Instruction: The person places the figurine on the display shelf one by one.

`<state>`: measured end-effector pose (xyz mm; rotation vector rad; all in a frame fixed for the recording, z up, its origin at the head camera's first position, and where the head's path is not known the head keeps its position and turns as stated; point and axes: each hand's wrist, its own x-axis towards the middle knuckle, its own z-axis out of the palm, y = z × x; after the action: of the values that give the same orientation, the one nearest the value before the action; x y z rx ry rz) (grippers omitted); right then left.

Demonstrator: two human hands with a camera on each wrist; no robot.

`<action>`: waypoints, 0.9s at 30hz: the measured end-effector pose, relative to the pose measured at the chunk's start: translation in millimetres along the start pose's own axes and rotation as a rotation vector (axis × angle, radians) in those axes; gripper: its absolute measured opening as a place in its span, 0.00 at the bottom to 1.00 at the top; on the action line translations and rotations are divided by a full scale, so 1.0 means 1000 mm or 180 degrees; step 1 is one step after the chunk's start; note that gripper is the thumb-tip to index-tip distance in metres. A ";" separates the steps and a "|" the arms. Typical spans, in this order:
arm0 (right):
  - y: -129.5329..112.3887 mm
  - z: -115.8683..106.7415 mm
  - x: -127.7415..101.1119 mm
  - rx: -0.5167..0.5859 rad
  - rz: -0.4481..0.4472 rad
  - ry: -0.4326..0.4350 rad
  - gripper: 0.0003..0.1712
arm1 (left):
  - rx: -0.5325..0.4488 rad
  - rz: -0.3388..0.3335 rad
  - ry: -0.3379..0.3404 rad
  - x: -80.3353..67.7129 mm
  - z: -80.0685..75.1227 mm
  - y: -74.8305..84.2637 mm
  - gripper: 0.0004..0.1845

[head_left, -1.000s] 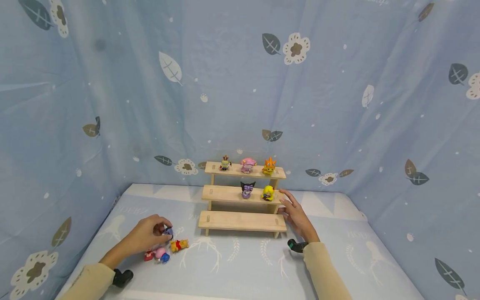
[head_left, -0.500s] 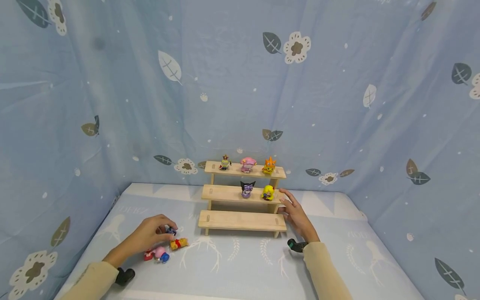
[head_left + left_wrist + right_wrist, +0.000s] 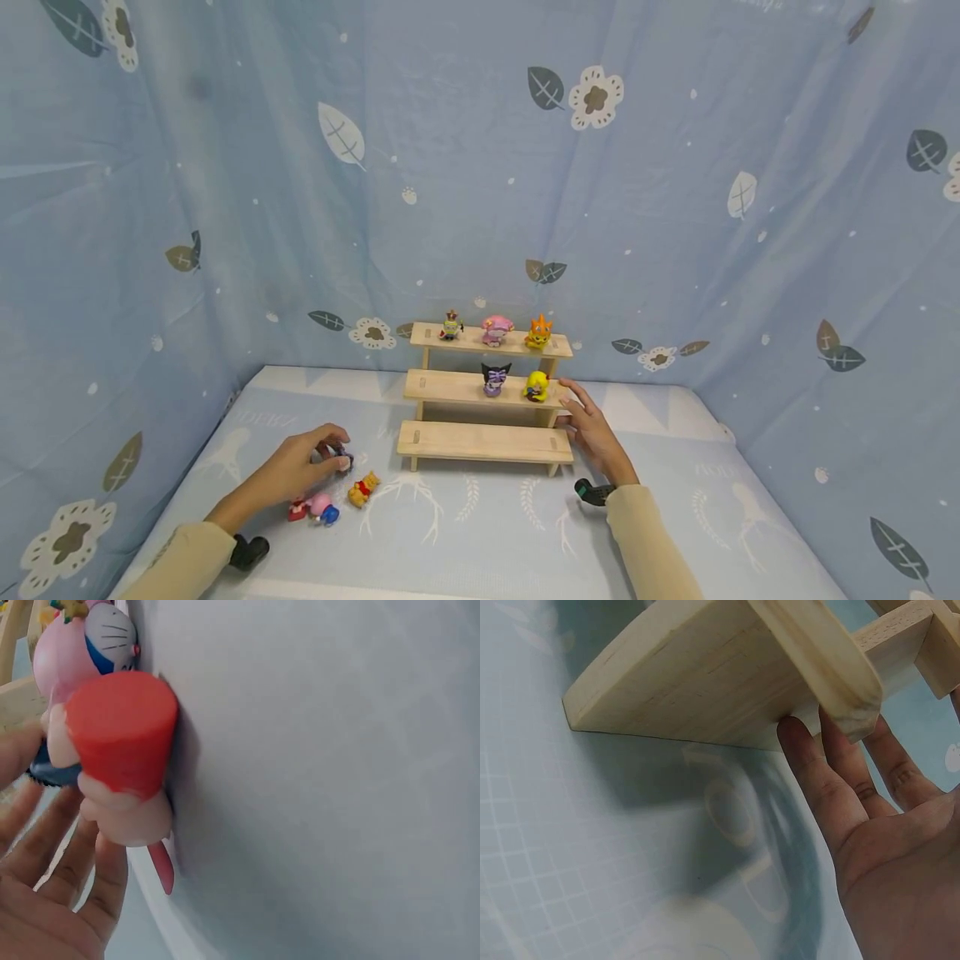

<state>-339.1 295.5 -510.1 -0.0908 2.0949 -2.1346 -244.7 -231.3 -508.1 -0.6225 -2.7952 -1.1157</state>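
The left hand pinches a small, blue-black figurine; the right hand, fingers apart, touches the shelf.

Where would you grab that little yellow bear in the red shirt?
Probably by the red-shirted middle of the bear, pinched across both sides from above: it appears to lie with its head toward the wooden shelf, and nothing covers it from above.

The person's left hand is bent in a pinch. The right hand lies farther forward, its fingers slightly apart.
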 end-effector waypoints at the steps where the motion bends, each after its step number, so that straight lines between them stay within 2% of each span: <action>1: 0.000 0.000 0.000 0.0000 0.0001 0.0001 0.32 | -0.0026 -0.0026 0.0047 0.000 0.001 -0.001 0.15; 5: 0.000 0.000 -0.001 0.0006 0.0008 0.0013 0.32 | -0.0031 -0.0071 0.0172 0.001 0.002 -0.005 0.11; 8: 0.001 0.000 -0.001 0.0007 0.0014 0.0027 0.32 | 0.0003 -0.0094 0.0206 0.004 0.003 -0.007 0.06; 10: 0.001 0.000 -0.001 0.0011 0.0008 0.0037 0.31 | -0.0078 -0.0138 0.0212 0.005 0.003 -0.006 0.04; 15: 0.000 0.000 0.000 0.0004 0.0003 0.0035 0.31 | -0.0280 -0.0377 0.0139 0.008 0.003 -0.002 0.13; 19: 0.001 0.000 0.001 -0.0023 0.0030 0.0026 0.32 | -0.0187 -0.0590 0.0053 0.009 0.003 0.001 0.18; 21: 0.001 0.000 0.001 -0.0020 0.0043 0.0034 0.32 | -0.0166 -0.0599 0.0027 0.010 0.004 0.002 0.18; 27: 0.001 -0.001 0.002 -0.0027 0.0033 0.0015 0.32 | -0.0103 -0.0418 0.0059 0.009 0.006 0.002 0.17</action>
<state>-341.5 296.5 -511.7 -0.0756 2.1025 -2.1221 -251.9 -223.0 -509.1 -0.4343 -2.8436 -1.1847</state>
